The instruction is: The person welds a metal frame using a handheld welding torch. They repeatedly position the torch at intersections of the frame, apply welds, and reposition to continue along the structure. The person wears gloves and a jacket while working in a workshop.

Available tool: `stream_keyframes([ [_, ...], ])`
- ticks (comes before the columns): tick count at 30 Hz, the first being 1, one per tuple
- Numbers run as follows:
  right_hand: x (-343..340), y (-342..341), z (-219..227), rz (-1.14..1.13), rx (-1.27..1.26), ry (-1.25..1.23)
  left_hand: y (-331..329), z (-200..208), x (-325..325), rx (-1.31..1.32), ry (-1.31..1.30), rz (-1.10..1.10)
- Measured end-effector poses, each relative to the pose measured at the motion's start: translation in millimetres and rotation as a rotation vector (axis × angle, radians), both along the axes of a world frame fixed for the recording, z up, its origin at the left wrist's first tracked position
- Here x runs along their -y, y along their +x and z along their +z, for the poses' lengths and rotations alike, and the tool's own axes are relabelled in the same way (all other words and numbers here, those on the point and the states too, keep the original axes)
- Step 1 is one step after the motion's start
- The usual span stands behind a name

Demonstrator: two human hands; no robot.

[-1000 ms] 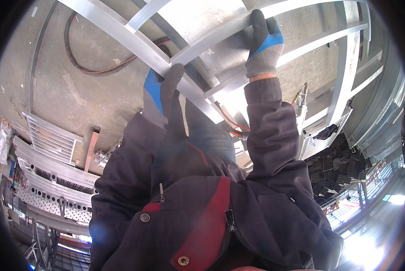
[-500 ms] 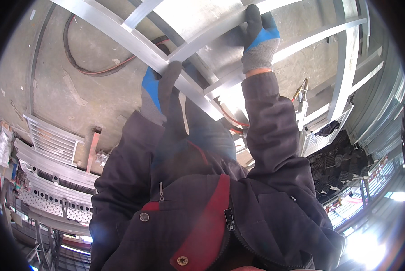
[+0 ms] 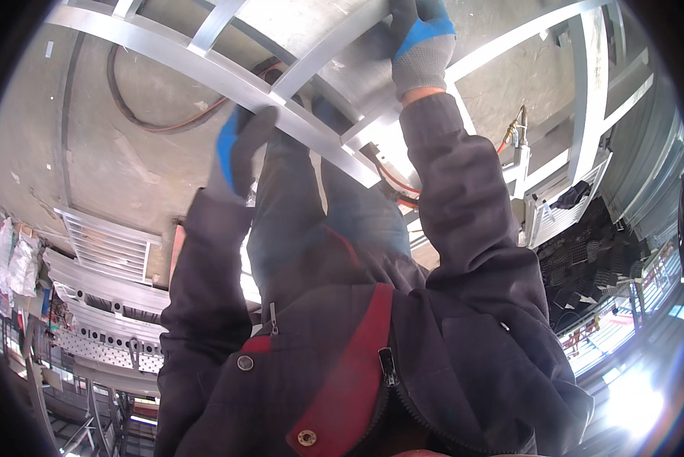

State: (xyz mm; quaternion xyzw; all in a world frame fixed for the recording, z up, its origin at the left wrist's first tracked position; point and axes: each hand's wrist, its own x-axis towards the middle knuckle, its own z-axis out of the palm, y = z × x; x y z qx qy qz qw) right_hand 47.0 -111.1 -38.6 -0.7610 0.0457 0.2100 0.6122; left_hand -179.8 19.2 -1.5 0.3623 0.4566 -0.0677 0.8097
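A silver metal frame of rails and crossbars spans the upper middle. My right hand, in a grey and blue glove, grips one of its crossbars near the top edge; the fingertips are partly cut off. Just below the long rail is my left hand, gloved alike and smeared by motion. Its fingertips lie close to the rail's lower edge, and whether they touch it I cannot tell.
A dark hose curls on the concrete floor at left. At right stand more metal bars and an air fitting on a red hose. Slatted panels lie at left; a pile of black pieces lies at right.
My left hand has moved left and slightly down, away from the corner where the bars join. My right hand has shifted up and left in the picture. The view has moved a little.
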Motion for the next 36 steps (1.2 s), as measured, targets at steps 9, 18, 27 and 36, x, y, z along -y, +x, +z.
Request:
stream_keyframes([
  [9, 3.0, 1.8, 6.2, 0.05, 0.159, -0.452, 97.2, 53.5, -69.8, 0.387, 1.378, -0.819],
  [18, 5.9, 6.2, 4.4, 0.081, 0.125, -0.547, 193.9, 22.9, -38.8, 0.796, 1.626, -1.482],
  [27, 5.7, 10.3, 10.7, 0.093, 0.037, -0.549, 190.2, 24.2, -40.0, 0.768, 1.593, -1.565],
  [36, 5.7, 7.4, 1.2, 0.063, 0.111, -0.553, 180.6, 11.8, -42.5, 0.733, 1.503, -1.412],
])
